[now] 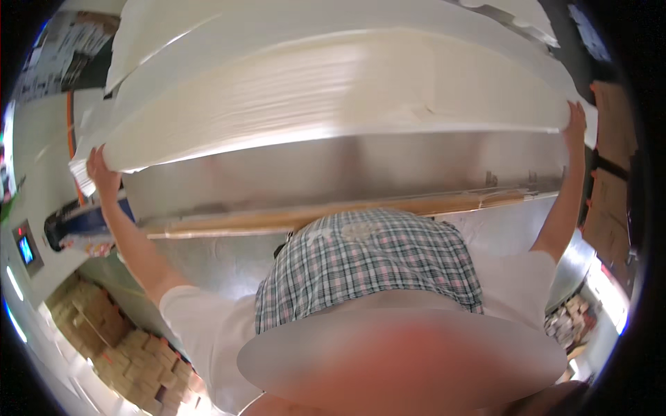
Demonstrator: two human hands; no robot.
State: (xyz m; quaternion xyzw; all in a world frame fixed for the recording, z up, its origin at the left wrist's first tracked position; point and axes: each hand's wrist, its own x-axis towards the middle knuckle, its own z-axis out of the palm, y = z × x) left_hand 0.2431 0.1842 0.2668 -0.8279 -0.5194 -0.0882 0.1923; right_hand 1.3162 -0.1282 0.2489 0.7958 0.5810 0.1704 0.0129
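Observation:
A long stack of thin, cream-white sheets (291, 90) stretches across the far side of the table, its many layers showing as fine lines. I cannot tell whether it is cloth, paper or foam. At its left end, my left hand (104, 172) is closed on the near corner, fingertips showing at the edge. My right hand (575, 125) grips the opposite end. Both arms are spread wide. Between the stack and my body lies a shiny metal tabletop (333, 170) with a brown front edge (257, 222).
More white material (173, 28) lies beyond the stack. Cardboard boxes (614, 125) stand at the right, with piled cartons (142, 364) at the lower left. A dark blue roll-shaped object (83, 222) sits by the table's left end, near a wall panel with a lit screen (26, 248).

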